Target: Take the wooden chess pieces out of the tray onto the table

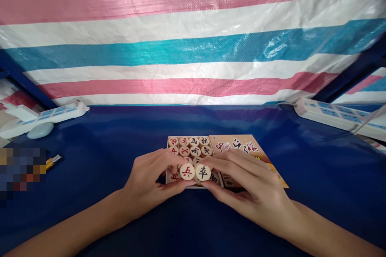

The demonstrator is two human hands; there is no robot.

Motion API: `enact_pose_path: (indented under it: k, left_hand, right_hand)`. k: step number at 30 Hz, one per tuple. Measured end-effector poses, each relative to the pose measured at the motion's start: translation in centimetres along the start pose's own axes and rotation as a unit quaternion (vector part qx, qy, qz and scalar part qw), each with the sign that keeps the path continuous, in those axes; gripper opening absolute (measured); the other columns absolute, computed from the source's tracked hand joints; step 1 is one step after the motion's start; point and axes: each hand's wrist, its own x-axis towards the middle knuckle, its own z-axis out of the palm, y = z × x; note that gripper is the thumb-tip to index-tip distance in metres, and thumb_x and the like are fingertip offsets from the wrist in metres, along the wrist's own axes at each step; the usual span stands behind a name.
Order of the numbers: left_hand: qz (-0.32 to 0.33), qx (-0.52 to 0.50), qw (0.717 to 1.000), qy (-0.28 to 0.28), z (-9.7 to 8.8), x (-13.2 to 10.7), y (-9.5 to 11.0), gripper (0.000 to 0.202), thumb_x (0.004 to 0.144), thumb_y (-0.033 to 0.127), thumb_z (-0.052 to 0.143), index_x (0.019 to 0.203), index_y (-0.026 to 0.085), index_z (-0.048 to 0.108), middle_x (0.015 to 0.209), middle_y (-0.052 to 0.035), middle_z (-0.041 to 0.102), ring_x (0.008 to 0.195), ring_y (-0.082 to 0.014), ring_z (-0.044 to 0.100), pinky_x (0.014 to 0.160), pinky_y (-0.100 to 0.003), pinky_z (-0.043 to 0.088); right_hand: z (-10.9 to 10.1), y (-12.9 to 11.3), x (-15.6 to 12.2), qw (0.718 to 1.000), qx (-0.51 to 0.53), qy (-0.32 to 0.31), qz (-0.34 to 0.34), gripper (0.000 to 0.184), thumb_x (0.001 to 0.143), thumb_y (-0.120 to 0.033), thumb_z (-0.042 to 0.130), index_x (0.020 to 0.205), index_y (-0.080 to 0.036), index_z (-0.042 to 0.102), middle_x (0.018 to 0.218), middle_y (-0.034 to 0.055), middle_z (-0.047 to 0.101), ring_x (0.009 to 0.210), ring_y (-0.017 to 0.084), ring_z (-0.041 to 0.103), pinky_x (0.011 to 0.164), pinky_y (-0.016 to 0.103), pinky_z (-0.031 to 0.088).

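Note:
A shallow box [167, 156] of round wooden Chinese chess pieces lies on a dark blue table [99, 156], its printed lid [241, 146] beside it on the right. My left hand [150, 184] pinches a piece with a red character [187, 172] between thumb and fingers, held upright over the box's near edge. My right hand [244, 186] pinches a piece with a black character [203, 172] the same way, touching the red one. Several more pieces [189, 146] sit in rows in the box behind.
White power strips lie at the back left [45, 115] and back right [337, 115]. A pale oval object [40, 130] and a yellow utility knife [53, 161] rest at the left. A pink, white and blue striped tarp [193, 40] hangs behind the table.

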Motion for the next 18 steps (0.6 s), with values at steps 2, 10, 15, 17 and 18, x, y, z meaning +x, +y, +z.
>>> enact_pose_path:
  k: [2, 10, 15, 17, 18]
  left_hand:
    - [0.004, 0.001, 1.0, 0.003, -0.02, 0.03, -0.03, 0.028, 0.079, 0.019, 0.081, 0.1, 0.018, 0.064, 0.073, 0.0052, 0.063, 0.062, -0.0067, 0.056, 0.058, -0.02, 0.045]
    - [0.007, 0.012, 1.0, -0.002, -0.09, -0.32, -0.33, 0.031, 0.077, 0.019, 0.083, 0.101, 0.018, 0.063, 0.071, 0.006, 0.062, 0.061, -0.0071, 0.053, 0.059, -0.022, 0.044]
    - [0.011, 0.011, 1.0, 0.002, -0.08, -0.36, -0.24, 0.033, 0.076, 0.018, 0.083, 0.102, 0.019, 0.063, 0.071, 0.0064, 0.063, 0.061, -0.0069, 0.053, 0.06, -0.023, 0.043]
    - [0.011, 0.013, 1.0, 0.001, -0.07, -0.4, -0.18, 0.034, 0.075, 0.017, 0.083, 0.103, 0.019, 0.063, 0.071, 0.0064, 0.063, 0.061, -0.007, 0.053, 0.059, -0.023, 0.043]
    - [0.011, 0.015, 1.0, -0.001, -0.06, -0.44, -0.18, 0.034, 0.075, 0.017, 0.084, 0.103, 0.019, 0.063, 0.071, 0.0066, 0.063, 0.061, -0.007, 0.053, 0.059, -0.023, 0.043]
  right_hand:
    - [0.01, 0.03, -0.03, 1.0, -0.001, -0.001, 0.001, 0.036, 0.086, -0.019, 0.073, 0.121, -0.019, 0.062, 0.097, 0.0013, 0.069, 0.092, 0.013, 0.064, 0.092, 0.03, 0.05]
    - [0.05, 0.07, 0.04, 1.0, 0.011, -0.013, 0.001, 0.031, 0.087, -0.02, 0.072, 0.117, -0.018, 0.063, 0.096, 0.0002, 0.068, 0.093, 0.011, 0.062, 0.092, 0.027, 0.047]
    - [-0.11, 0.04, 0.1, 1.0, 0.004, -0.012, -0.01, 0.032, 0.088, -0.02, 0.071, 0.119, -0.018, 0.062, 0.096, 0.0008, 0.069, 0.092, 0.012, 0.063, 0.09, 0.028, 0.048]
    - [-0.13, 0.06, 0.14, 1.0, 0.008, -0.017, -0.009, 0.031, 0.089, -0.02, 0.07, 0.119, -0.017, 0.063, 0.097, 0.0018, 0.069, 0.093, 0.012, 0.064, 0.09, 0.028, 0.049]
    - [-0.11, 0.08, 0.15, 1.0, 0.007, -0.017, -0.009, 0.03, 0.089, -0.02, 0.07, 0.118, -0.017, 0.063, 0.098, 0.0022, 0.069, 0.094, 0.013, 0.064, 0.091, 0.028, 0.049]
